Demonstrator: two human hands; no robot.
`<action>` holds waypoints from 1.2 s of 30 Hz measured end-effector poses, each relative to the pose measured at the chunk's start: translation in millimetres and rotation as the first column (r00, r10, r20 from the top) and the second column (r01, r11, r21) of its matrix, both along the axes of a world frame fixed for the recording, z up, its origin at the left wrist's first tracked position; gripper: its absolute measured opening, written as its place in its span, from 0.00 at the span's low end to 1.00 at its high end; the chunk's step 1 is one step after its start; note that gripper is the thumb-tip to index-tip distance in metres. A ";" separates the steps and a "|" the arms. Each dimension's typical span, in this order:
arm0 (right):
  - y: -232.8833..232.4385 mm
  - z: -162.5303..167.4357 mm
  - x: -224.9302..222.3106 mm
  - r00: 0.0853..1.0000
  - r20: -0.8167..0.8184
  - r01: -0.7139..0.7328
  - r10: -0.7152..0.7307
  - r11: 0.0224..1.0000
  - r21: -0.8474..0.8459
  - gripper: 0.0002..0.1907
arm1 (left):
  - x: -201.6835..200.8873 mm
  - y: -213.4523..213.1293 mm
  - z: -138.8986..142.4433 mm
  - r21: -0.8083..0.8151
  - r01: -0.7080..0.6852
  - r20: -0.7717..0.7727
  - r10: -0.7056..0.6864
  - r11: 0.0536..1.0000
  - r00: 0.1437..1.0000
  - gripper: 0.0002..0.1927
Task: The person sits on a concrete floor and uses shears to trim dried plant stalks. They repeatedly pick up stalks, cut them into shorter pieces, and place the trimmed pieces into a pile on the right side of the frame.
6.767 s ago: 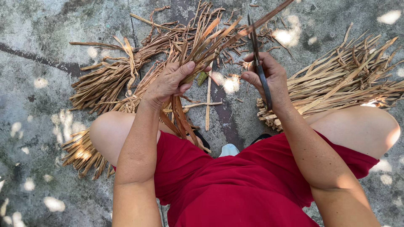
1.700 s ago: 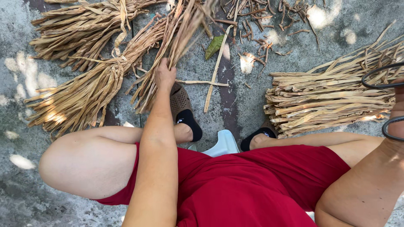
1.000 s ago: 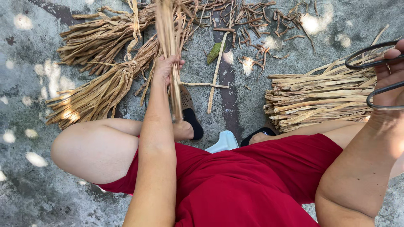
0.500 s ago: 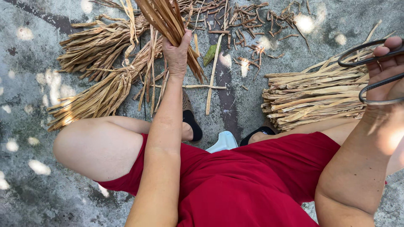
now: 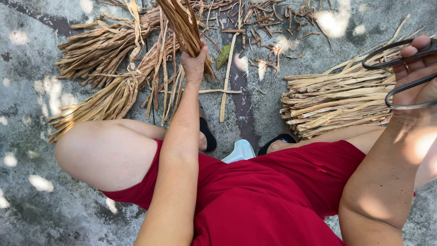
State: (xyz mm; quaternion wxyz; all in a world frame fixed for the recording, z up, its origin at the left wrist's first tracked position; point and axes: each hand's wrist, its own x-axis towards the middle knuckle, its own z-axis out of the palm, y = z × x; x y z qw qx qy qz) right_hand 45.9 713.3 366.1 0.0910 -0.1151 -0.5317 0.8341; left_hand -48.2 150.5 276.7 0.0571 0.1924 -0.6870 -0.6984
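I sit over a rough grey concrete floor [image 5: 27,50], mottled and stained, with bright flecks of sunlight scattered across it. A dark crack or seam [image 5: 236,86] runs down the concrete; taking it as my landmark, the largest sun patch [image 5: 334,20] lies up and to its right, while smaller blobs of light [image 5: 41,182] dot the floor far to its left. Short brown scraps [image 5: 268,18] litter the ground just above and right of the seam, and a single green leaf [image 5: 223,55] lies touching its left edge
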 end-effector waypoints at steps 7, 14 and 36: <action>-58.2 43.6 6.9 0.999 -0.051 0.002 -0.001 1.000 0.004 0.17 | -9.7 -3.6 8.5 0.028 0.047 -0.063 -0.045 0.999 0.997 0.12; -165.8 102.0 16.5 0.996 -0.051 -0.069 0.078 0.985 0.158 0.19 | -43.4 -29.6 99.9 0.646 0.402 -0.451 -0.100 0.649 0.887 0.17; -309.4 98.0 29.6 0.869 0.013 -0.353 0.495 0.602 0.716 0.39 | 54.2 78.5 179.2 0.769 0.391 -0.327 -0.215 0.506 0.920 0.13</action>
